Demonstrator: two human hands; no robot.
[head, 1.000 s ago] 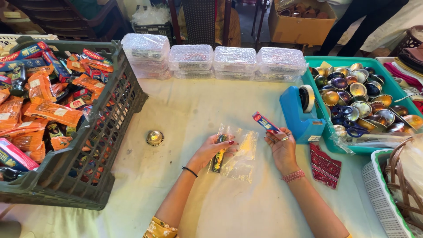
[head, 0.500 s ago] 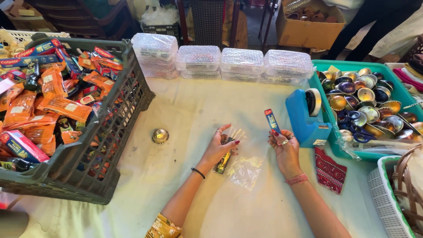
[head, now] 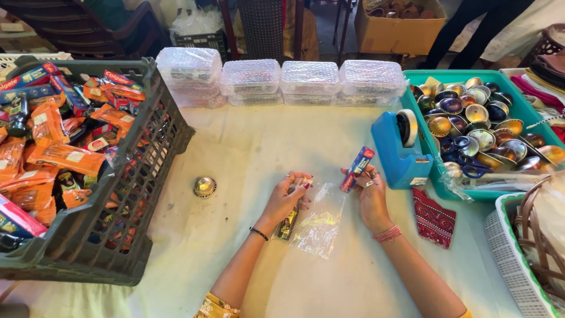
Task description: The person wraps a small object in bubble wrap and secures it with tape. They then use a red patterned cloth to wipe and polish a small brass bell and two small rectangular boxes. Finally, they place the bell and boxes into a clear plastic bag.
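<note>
My right hand [head: 371, 197] holds a small red-and-blue box [head: 357, 168] upright above the cloth-covered table [head: 247, 147]. My left hand [head: 288, 194] pinches the mouth of a clear plastic bag [head: 318, 224] that lies on the table between both hands. A small dark packet [head: 288, 225] lies under my left hand at the bag's left edge; whether it is inside the bag I cannot tell.
A dark crate [head: 147, 171] of orange packets and boxes stands at the left. A small round metal tin [head: 204, 187] lies beside it. Several clear lidded boxes [head: 253, 76] line the back. A blue tape dispenser [head: 400, 153], a teal tray [head: 432, 171] of shiny tins and a red pouch [head: 432, 215] sit right.
The bag has been lowered from between my hands onto the table. My right hand has kept the red-and-blue box raised and shifted slightly left.
</note>
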